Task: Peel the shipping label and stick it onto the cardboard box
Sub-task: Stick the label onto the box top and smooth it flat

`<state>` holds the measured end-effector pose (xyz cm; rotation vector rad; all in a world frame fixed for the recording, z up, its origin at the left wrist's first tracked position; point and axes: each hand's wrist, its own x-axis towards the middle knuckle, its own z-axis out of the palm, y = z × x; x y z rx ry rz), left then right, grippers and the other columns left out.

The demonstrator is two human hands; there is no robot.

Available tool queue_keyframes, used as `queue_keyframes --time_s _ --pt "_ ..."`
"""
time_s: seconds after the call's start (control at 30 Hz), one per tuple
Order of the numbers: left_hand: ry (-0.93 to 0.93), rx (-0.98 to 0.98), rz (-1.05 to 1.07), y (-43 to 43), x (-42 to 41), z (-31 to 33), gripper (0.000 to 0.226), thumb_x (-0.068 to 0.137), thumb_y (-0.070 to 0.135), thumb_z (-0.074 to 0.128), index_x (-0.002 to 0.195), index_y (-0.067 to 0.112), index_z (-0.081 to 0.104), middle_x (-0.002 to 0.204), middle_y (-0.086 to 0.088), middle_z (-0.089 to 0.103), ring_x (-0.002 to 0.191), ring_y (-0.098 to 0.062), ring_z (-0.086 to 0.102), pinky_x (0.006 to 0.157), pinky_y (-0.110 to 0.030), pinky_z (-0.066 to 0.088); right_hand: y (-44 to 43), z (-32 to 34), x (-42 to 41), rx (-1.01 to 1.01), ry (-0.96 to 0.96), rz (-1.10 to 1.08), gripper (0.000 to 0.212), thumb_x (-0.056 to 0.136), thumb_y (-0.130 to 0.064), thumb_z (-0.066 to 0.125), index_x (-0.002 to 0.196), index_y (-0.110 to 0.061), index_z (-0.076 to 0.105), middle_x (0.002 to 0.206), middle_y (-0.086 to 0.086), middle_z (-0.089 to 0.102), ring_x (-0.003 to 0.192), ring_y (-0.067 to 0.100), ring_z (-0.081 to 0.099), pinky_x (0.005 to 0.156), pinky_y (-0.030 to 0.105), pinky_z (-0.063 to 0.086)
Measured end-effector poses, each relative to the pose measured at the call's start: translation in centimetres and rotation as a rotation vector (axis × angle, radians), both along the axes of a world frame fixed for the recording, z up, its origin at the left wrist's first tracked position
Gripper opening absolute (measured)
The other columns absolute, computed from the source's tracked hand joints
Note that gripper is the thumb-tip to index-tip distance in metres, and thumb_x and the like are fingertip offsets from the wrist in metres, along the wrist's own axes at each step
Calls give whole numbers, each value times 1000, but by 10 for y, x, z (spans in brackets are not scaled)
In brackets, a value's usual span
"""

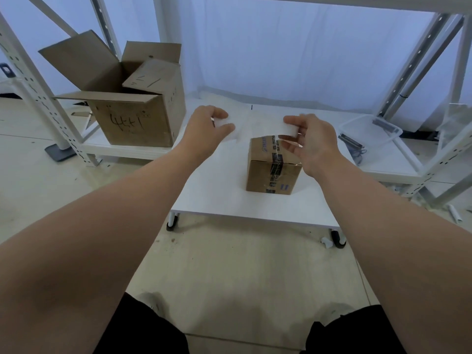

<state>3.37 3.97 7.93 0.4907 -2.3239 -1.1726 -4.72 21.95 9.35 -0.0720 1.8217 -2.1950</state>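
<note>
White label held over the box, not yet stuck.
Left hand [204, 129] and right hand [310, 141] each pinch an end of the white paper shipping label [290, 128] above the small taped brown cardboard box [272, 169], mid-counter [217, 195]; whether peeling is done cannot be told.

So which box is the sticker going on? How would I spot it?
Look at the low white table on wheels in the middle. The small box sits alone on it, taped shut with printed tape, just under the right hand. The other box, on the shelf to the left, is bigger, open and scribbled on.
</note>
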Motion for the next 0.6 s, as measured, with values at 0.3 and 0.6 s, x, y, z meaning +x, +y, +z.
queue_keyframes --time_s 0.3,0.6 --pt "29 356 -78 2 -3 -2 18 84 1 64 95 16 63 95 -9 52 80 -19 53 73 -21 45 7 -5 -8 100 123 -139 18 86 1 57 93 -11 69 88 1 63 79 13 59 60 19 50" --pt "-16 370 58 -2 -11 -12 26 85 -1 60 76 21 51 76 0 50 68 -16 49 60 -23 41 -9 4 1 301 505 -156 25 82 -1 50 95 -11 69 79 -6 59 73 8 55 70 23 51"
